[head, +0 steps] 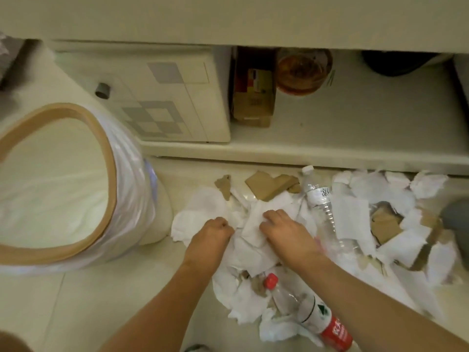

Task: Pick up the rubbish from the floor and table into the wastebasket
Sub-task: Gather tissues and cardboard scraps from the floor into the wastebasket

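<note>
A heap of crumpled white paper (253, 252) covers the floor in front of me, mixed with torn brown cardboard (266, 186). My left hand (210, 237) and my right hand (284, 232) both press down into the paper, fingers curled around wads of it. A clear bottle with a white cap (319, 199) lies just right of my right hand. A red-capped bottle with a red label (307, 311) lies under my right forearm. The wastebasket (106, 179), tan-rimmed and lined with a clear bag, stands at the left, open.
More white paper and cardboard scraps (388, 219) spread to the right. A low shelf behind holds a white checkered box (177, 97), a brown carton (253, 92) and a round jar (302, 72). A grey object (456, 217) sits at the right edge.
</note>
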